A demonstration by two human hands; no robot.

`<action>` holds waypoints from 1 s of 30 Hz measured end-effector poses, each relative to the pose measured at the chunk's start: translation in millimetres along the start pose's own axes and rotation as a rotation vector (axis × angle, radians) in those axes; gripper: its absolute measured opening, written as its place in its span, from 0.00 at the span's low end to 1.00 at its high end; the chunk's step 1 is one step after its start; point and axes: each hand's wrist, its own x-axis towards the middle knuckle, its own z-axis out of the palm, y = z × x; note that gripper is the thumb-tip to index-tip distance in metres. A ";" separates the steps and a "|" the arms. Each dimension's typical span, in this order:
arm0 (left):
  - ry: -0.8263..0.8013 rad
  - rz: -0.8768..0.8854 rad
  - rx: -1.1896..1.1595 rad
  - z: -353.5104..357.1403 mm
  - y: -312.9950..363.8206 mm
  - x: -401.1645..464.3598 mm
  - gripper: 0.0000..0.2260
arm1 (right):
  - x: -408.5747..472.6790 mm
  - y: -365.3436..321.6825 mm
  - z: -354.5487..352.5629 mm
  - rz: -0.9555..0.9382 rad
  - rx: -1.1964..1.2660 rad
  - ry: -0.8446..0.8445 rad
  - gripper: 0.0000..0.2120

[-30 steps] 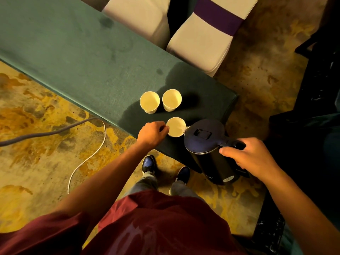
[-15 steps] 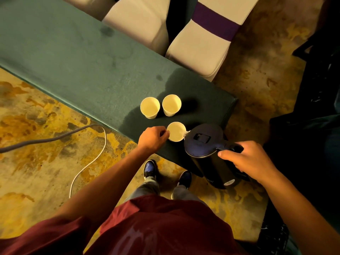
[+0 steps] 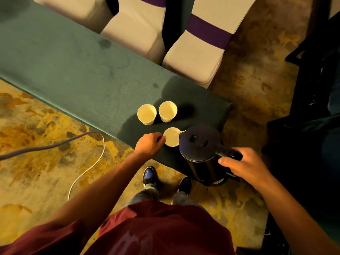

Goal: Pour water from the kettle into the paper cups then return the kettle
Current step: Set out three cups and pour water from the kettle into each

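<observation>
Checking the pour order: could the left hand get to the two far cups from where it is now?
Probably yes. The left hand holds the near cup, and the two far cups stand just beyond it on the table, nothing between; the kettle is off to the side.

Kettle (image 3: 199,144) right of near cup (image 3: 171,136), on table (image 3: 73,70)

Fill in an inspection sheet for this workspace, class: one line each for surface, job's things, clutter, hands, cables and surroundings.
Surface: green-covered table, with a darker patch around the cups.
Job's things: dark kettle, spout at the near paper cup; two more paper cups stand behind it.
Clutter: nothing seen.
Hands: left hand holds the near cup's side; right hand grips the kettle handle.
Cables: grey cable and white cable on the floor.
Surroundings: mottled yellow floor; white-covered chairs, one with a purple band.
</observation>
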 end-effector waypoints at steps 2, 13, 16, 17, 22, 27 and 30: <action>-0.011 -0.007 -0.012 -1.5 0.7 -1.2 0.14 | -0.9 1.0 2.7 -0.007 0.041 -0.006 0.06; 0.116 0.077 0.073 -26.9 5.9 -2.3 0.17 | -12.7 2.8 9.0 -0.066 0.272 0.068 0.08; 0.256 0.129 0.134 -43.9 14.7 9.0 0.12 | -14.5 -0.4 7.0 -0.068 0.300 0.136 0.08; 0.291 0.122 0.145 -50.6 18.4 14.9 0.11 | -14.1 -1.1 6.4 -0.072 0.301 0.159 0.07; 0.325 0.083 0.174 -73.4 30.8 45.4 0.14 | -4.7 -6.4 -2.6 -0.074 0.289 0.233 0.05; 0.289 0.014 0.291 -82.2 42.0 75.1 0.19 | 12.9 -9.5 -17.0 -0.092 0.314 0.213 0.01; 0.324 0.003 0.336 -84.7 48.1 84.1 0.21 | 24.6 -13.8 -28.4 -0.119 0.338 0.186 0.06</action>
